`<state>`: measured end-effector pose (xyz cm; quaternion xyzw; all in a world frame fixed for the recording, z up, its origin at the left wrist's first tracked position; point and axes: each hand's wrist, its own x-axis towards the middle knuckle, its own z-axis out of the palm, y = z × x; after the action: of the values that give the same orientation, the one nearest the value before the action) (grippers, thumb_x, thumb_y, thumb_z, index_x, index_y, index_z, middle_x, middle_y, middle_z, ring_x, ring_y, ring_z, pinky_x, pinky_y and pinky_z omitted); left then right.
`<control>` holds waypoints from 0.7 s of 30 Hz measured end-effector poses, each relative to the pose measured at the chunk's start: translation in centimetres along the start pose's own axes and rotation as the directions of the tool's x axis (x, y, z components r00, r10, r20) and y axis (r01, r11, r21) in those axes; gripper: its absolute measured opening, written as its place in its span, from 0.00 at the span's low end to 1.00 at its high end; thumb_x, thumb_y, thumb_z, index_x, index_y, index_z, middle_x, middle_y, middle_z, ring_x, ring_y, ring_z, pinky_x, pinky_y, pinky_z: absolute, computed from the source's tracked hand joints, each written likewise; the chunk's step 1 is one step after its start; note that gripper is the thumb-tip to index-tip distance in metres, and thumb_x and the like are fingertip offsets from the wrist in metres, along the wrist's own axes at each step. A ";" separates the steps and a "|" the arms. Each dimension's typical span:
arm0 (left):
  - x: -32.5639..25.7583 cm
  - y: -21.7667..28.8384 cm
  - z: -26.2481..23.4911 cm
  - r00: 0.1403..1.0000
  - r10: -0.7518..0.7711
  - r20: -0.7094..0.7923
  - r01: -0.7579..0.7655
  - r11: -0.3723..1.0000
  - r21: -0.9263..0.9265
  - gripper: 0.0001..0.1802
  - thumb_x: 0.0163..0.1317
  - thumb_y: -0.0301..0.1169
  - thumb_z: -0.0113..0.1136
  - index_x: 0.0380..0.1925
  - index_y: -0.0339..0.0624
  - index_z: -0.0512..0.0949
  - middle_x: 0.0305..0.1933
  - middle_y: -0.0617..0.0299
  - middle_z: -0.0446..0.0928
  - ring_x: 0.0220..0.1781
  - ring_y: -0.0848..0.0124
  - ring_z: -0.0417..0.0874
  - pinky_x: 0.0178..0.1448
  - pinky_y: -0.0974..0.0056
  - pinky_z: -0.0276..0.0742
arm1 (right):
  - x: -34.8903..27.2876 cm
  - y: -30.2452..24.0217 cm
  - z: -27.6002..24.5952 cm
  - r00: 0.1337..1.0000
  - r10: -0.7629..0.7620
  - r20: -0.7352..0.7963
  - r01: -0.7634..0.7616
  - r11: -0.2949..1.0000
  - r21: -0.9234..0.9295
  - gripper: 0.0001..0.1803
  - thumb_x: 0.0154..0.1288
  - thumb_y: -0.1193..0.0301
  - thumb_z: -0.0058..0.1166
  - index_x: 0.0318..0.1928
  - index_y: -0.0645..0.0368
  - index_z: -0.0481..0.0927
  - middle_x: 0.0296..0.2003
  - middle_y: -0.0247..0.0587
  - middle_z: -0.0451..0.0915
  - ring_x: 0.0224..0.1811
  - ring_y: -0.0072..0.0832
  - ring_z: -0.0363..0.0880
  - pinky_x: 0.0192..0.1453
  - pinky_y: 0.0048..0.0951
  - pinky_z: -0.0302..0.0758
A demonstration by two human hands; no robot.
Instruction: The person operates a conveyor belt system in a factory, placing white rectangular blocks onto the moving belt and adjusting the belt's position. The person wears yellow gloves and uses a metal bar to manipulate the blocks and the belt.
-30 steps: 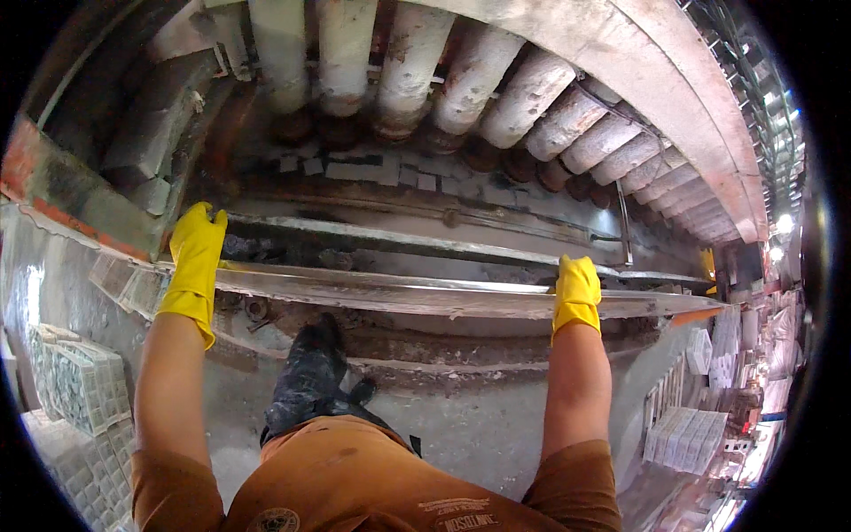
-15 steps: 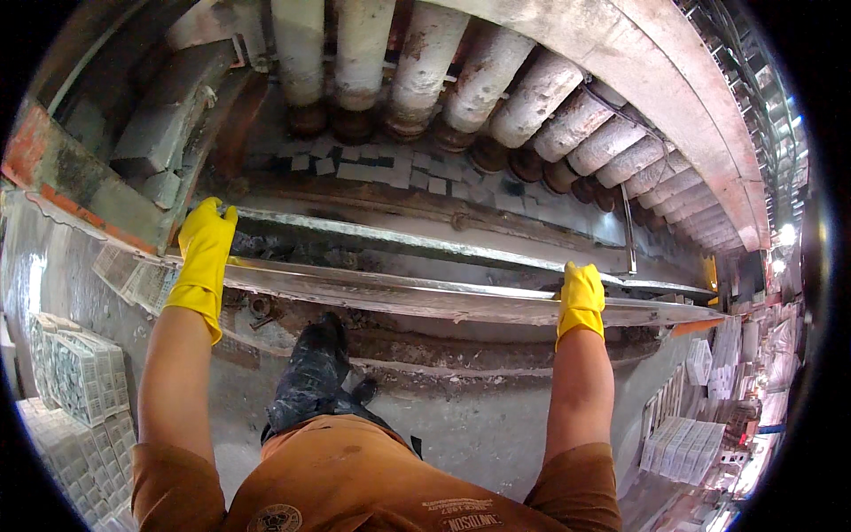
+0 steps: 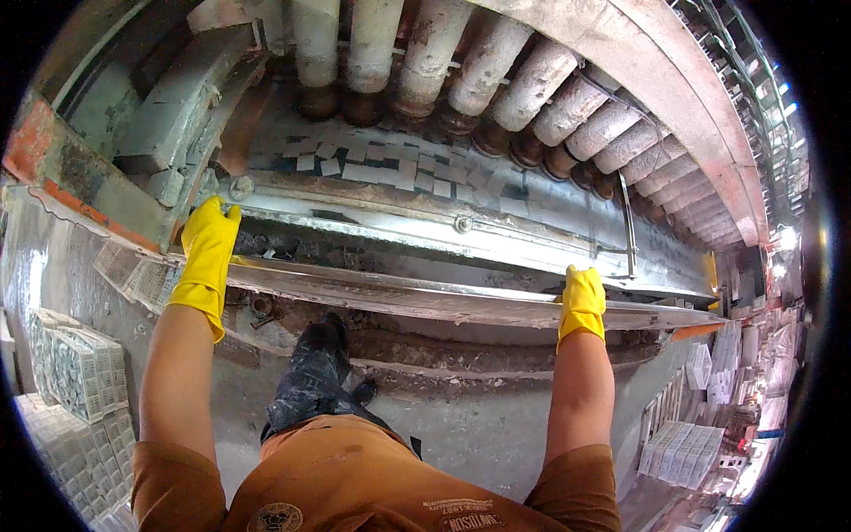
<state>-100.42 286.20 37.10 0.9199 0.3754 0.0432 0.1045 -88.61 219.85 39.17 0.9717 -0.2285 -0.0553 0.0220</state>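
Both my hands wear yellow rubber gloves. My left hand is wrapped over the left end of a long, flat metal panel that runs across in front of me. My right hand grips the same panel's near edge toward its right end. Beyond the panel lies a long metal trough with small white tile pieces scattered behind it. My dark boot stands on the ground below the panel.
A row of thick grey rollers or pipes slopes away above the trough. Stacks of white mesh tile sheets stand at the lower left, more stacks at the lower right. A rusty orange-edged frame is at left.
My view has tilted downward a little, so the rollers and trough sit higher in the picture. Both hands stay on the panel, which has shifted slightly lower and nearer.
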 end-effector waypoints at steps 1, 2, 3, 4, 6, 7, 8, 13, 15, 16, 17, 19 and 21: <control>-0.3 -0.2 -0.1 1.000 -0.004 0.009 0.004 1.000 0.006 0.31 0.64 0.54 0.64 0.60 0.46 0.80 0.59 0.48 0.84 0.61 0.49 0.84 0.63 0.50 0.78 | -0.5 0.0 -0.1 0.999 0.011 -0.033 -0.011 1.000 0.003 0.26 0.70 0.48 0.52 0.54 0.55 0.81 0.46 0.53 0.86 0.53 0.51 0.85 0.58 0.50 0.77; -0.5 -0.3 -0.1 1.000 -0.004 0.011 0.003 1.000 0.004 0.31 0.64 0.54 0.64 0.60 0.46 0.80 0.58 0.48 0.84 0.61 0.49 0.84 0.63 0.50 0.78 | -1.0 0.1 -0.2 0.999 0.041 -0.034 -0.039 0.997 0.064 0.30 0.69 0.44 0.50 0.53 0.58 0.80 0.44 0.54 0.88 0.52 0.51 0.85 0.60 0.48 0.76; -0.7 -0.5 -0.1 1.000 -0.003 0.013 0.003 1.000 0.002 0.31 0.64 0.54 0.64 0.60 0.46 0.80 0.58 0.48 0.84 0.61 0.49 0.84 0.63 0.50 0.78 | -1.3 0.1 -0.3 0.998 0.065 -0.003 -0.064 0.994 0.088 0.29 0.69 0.44 0.50 0.53 0.58 0.80 0.44 0.54 0.88 0.52 0.51 0.85 0.60 0.48 0.76; -0.9 -0.7 -0.1 1.000 0.005 0.005 -0.005 1.000 0.002 0.31 0.64 0.54 0.64 0.60 0.47 0.80 0.58 0.48 0.84 0.61 0.49 0.84 0.63 0.50 0.78 | -1.7 0.2 -0.4 0.997 0.073 0.021 -0.074 0.993 0.092 0.30 0.69 0.44 0.50 0.54 0.57 0.80 0.45 0.54 0.87 0.53 0.51 0.85 0.60 0.48 0.75; -1.3 -1.2 0.0 1.000 0.020 -0.010 -0.020 1.000 0.001 0.30 0.64 0.54 0.63 0.59 0.47 0.80 0.58 0.48 0.84 0.61 0.49 0.84 0.63 0.50 0.78 | -2.1 0.4 -0.3 0.996 0.091 0.023 -0.093 0.985 0.143 0.30 0.69 0.44 0.50 0.55 0.56 0.80 0.47 0.54 0.87 0.54 0.50 0.85 0.61 0.48 0.75; -1.5 -1.3 0.1 0.999 0.030 -0.023 -0.030 1.000 0.000 0.30 0.65 0.54 0.63 0.59 0.47 0.81 0.58 0.48 0.84 0.61 0.49 0.84 0.63 0.50 0.78 | -2.1 0.4 -0.2 0.994 0.107 0.035 -0.110 0.987 0.114 0.30 0.68 0.44 0.50 0.55 0.56 0.80 0.48 0.54 0.87 0.54 0.50 0.85 0.61 0.48 0.75; -1.7 -1.5 0.1 0.999 0.040 -0.035 -0.040 0.999 0.000 0.30 0.65 0.54 0.63 0.59 0.47 0.81 0.58 0.48 0.84 0.61 0.49 0.84 0.63 0.50 0.78 | -2.1 0.5 -0.1 0.990 0.138 0.020 -0.140 0.980 0.143 0.30 0.68 0.44 0.50 0.56 0.55 0.80 0.48 0.53 0.87 0.55 0.50 0.84 0.61 0.48 0.75; -2.2 -1.8 0.0 0.999 0.023 -0.024 -0.023 1.000 0.006 0.29 0.65 0.54 0.63 0.59 0.47 0.81 0.57 0.48 0.84 0.60 0.50 0.84 0.62 0.50 0.79 | -1.4 0.8 0.6 0.974 0.226 0.018 -0.226 0.966 0.122 0.31 0.66 0.44 0.52 0.57 0.53 0.84 0.56 0.50 0.85 0.58 0.51 0.84 0.53 0.59 0.76; -2.3 -1.7 -0.2 1.000 0.023 -0.016 -0.023 1.000 0.003 0.29 0.65 0.53 0.63 0.59 0.48 0.81 0.57 0.48 0.84 0.59 0.49 0.84 0.62 0.50 0.79 | -1.2 1.0 0.8 0.970 0.239 0.034 -0.242 0.959 0.147 0.30 0.66 0.44 0.52 0.57 0.53 0.84 0.56 0.51 0.85 0.58 0.52 0.84 0.54 0.58 0.76; -2.3 -1.7 -0.2 1.000 0.022 -0.016 -0.022 1.000 0.001 0.29 0.65 0.53 0.63 0.59 0.48 0.81 0.57 0.48 0.84 0.59 0.49 0.85 0.62 0.50 0.79 | -1.1 1.1 0.9 0.968 0.246 0.042 -0.249 0.955 0.159 0.30 0.66 0.45 0.52 0.57 0.53 0.84 0.56 0.51 0.85 0.58 0.53 0.84 0.55 0.58 0.76; -2.4 -1.7 -0.2 1.000 0.021 -0.016 -0.021 1.000 0.000 0.29 0.65 0.53 0.63 0.59 0.48 0.81 0.57 0.48 0.84 0.59 0.49 0.85 0.61 0.49 0.79 | -1.2 1.3 1.0 0.966 0.252 0.051 -0.257 0.952 0.166 0.30 0.67 0.45 0.52 0.57 0.53 0.84 0.56 0.51 0.85 0.59 0.53 0.83 0.55 0.58 0.75; -2.6 -1.8 -0.2 1.000 0.022 -0.019 -0.022 1.000 -0.004 0.29 0.64 0.53 0.63 0.59 0.48 0.81 0.56 0.48 0.84 0.59 0.49 0.85 0.61 0.49 0.79 | -1.1 1.5 1.2 0.962 0.263 0.067 -0.271 0.944 0.188 0.30 0.67 0.45 0.52 0.57 0.53 0.83 0.56 0.51 0.85 0.59 0.53 0.83 0.56 0.57 0.75; -2.7 -1.9 0.0 0.999 0.026 -0.024 -0.027 1.000 -0.008 0.29 0.64 0.53 0.63 0.58 0.47 0.81 0.56 0.48 0.85 0.58 0.49 0.85 0.61 0.49 0.79 | -1.1 1.8 1.3 0.963 0.261 0.074 -0.270 0.943 0.194 0.30 0.67 0.45 0.52 0.58 0.52 0.83 0.57 0.51 0.85 0.60 0.53 0.83 0.57 0.56 0.75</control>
<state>-103.65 285.65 36.64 0.9238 0.3642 0.0571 0.1031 -90.53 218.72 38.08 0.9276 -0.3622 -0.0513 -0.0754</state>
